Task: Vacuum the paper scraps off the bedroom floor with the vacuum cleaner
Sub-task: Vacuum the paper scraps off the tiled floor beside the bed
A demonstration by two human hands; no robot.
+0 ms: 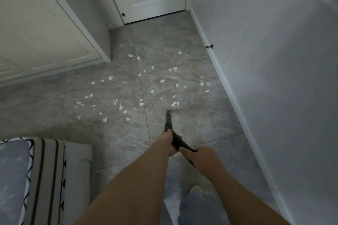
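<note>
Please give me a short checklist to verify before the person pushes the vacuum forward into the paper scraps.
1. Both hands grip the vacuum cleaner: ok; left hand in front, right hand behind.
2. Nozzle end points toward the paper scraps: ok; nearest pieces lie just ahead.
3. Nozzle touching the floor: cannot tell, the tip is blurred.
4. Vacuum switched on: cannot tell.
5. Path free of obstacles: ok; only scraps lie on the tiles ahead.
6. Scraps by the wardrobe corner within reach: cannot tell.

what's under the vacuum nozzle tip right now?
Bare grey floor tile; the vacuum tip sits just short of the nearest paper scraps. Both hands, left hand and right hand, hide the handle.
</note>
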